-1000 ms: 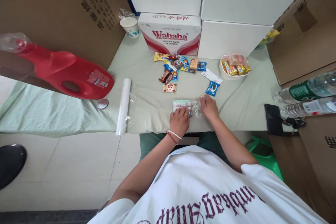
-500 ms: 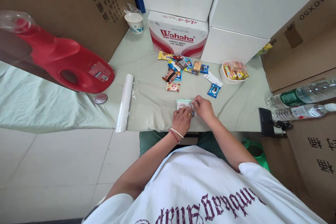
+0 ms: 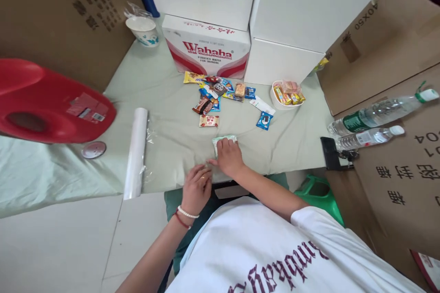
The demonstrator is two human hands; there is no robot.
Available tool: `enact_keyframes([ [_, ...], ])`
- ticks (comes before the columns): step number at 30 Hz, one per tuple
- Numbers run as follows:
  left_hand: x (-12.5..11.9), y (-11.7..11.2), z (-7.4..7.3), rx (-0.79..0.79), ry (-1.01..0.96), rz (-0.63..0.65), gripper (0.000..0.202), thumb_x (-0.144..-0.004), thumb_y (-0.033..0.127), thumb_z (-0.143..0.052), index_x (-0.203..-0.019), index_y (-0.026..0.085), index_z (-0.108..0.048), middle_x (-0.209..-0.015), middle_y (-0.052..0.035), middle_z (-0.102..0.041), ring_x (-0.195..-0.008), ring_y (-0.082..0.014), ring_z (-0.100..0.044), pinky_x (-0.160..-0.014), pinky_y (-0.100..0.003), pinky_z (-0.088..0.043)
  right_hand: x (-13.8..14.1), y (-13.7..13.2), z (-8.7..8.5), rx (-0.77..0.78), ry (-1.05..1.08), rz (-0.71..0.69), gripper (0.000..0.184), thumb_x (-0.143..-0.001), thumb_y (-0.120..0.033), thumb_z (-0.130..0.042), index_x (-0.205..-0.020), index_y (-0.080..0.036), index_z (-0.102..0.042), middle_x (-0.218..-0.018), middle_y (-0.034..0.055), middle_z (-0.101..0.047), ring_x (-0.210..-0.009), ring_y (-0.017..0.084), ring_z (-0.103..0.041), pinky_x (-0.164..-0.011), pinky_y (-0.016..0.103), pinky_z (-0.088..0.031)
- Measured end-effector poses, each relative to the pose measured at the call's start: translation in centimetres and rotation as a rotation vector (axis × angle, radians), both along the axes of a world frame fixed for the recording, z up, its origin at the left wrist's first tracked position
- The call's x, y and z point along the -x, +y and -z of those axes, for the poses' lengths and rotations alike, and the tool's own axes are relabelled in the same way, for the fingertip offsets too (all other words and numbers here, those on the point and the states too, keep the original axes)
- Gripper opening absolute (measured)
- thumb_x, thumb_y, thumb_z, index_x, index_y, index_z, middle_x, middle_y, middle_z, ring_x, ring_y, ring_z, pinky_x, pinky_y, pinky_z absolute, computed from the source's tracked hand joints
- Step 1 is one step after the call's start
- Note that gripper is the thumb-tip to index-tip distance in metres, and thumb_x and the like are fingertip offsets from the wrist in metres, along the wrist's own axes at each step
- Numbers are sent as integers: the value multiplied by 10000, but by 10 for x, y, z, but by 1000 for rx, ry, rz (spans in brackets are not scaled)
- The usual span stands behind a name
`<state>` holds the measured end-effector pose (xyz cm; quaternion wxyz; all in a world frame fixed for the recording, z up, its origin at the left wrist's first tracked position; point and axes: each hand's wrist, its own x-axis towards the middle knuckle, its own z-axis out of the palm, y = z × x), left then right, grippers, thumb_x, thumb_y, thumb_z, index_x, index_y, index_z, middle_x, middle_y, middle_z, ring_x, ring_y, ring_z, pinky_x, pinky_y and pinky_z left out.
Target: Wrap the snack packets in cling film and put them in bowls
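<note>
A small light-green and white packet [image 3: 224, 139] lies on the cloth near the table's front edge, mostly covered by my right hand [image 3: 229, 159]. The fingers of that hand are bent over it and press it down, while the thumb points left. Lower and to the left, my left hand [image 3: 197, 187] rests at the edge with its fingers curled together, close to the right thumb; what they pinch, if anything, is hidden. Beyond the hands is a pile of wrapped snacks [image 3: 217, 88], with a cream snack packet [image 3: 209, 121] in front and a blue snack packet [image 3: 264, 120] to the right.
A roll of plastic film [image 3: 136, 153] lies left, beside a round lid [image 3: 93, 150] and a big red bottle [image 3: 58, 105]. A white bowl of snacks [image 3: 287, 104] stands right. Water bottles [image 3: 369, 137], a black phone [image 3: 332, 153] and keys lie far right; a Wahaba carton [image 3: 208, 50] stands behind.
My left hand has left the packet and moved down-left to the table edge. My right hand has moved from the packet's right side onto it. The view has shifted.
</note>
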<state>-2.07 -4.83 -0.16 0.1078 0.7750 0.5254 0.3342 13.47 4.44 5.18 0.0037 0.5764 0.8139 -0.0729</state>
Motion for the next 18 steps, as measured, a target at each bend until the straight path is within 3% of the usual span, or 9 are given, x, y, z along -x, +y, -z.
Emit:
enact_keyframes([
  [4, 17, 1, 2, -55, 19, -37, 210, -913, 93, -572, -1021, 204, -715, -1070, -71, -783, -1192, -290, -647, -1014, -505, -532, -14, -2, -5, 22, 7, 25, 255, -991, -268, -561, -1207, -142, -610, -1160, 161, -635, -1102, 301, -569, -962, 440, -473],
  [6, 19, 4, 2, -86, 37, -33, 199, -915, 91, -582, -1031, 202, -700, -1065, -73, -777, -1190, -293, -647, -1015, -501, -527, -34, -3, -11, 54, 53, 53, 272, -960, -146, -521, -1203, -176, -641, -1154, 146, -655, -1113, 291, -582, -940, 411, -483],
  [10, 13, 9, 9, -126, 82, -63, 149, -909, 103, -604, -1006, 194, -669, -1034, -94, -743, -1118, -285, -667, -969, -458, -529, -118, 17, -25, 98, 496, 184, 368, -910, -98, -472, -1179, -221, -690, -1119, 80, -710, -1079, 238, -628, -941, 360, -502],
  [13, 5, 11, 18, -185, 182, -157, 121, -876, 125, -649, -976, 194, -654, -1042, -106, -726, -1074, -292, -674, -920, -435, -513, -208, 68, -39, 106, 955, 356, 182, -887, -275, -554, -974, -205, -697, -896, 30, -699, -856, 211, -645, -810, 342, -529],
  [15, 0, 13, 23, -238, 246, -212, 145, -844, 123, -672, -966, 198, -649, -1047, -104, -725, -1052, -289, -679, -905, -422, -498, -263, 114, -48, 79, 1193, 505, 225, -837, -365, -627, -996, -211, -670, -798, 7, -661, -746, 188, -613, -711, 319, -519],
  [17, -3, 14, 28, -278, 278, -246, 169, -821, 113, -680, -960, 201, -643, -1042, -101, -724, -1034, -281, -683, -896, -410, -486, -302, 160, -51, 6, 1281, 652, 268, -817, -384, -638, -1020, -209, -642, -781, -1, -638, -706, 168, -590, -667, 293, -498],
  [18, -4, 14, 29, -292, 288, -257, 177, -814, 109, -682, -958, 202, -639, -1039, -102, -723, -1028, -278, -683, -891, -406, -481, -315, 181, -50, -43, 1223, 724, 248, -835, -370, -610, -1015, -200, -634, -794, 5, -637, -721, 167, -590, -673, 291, -496],
])
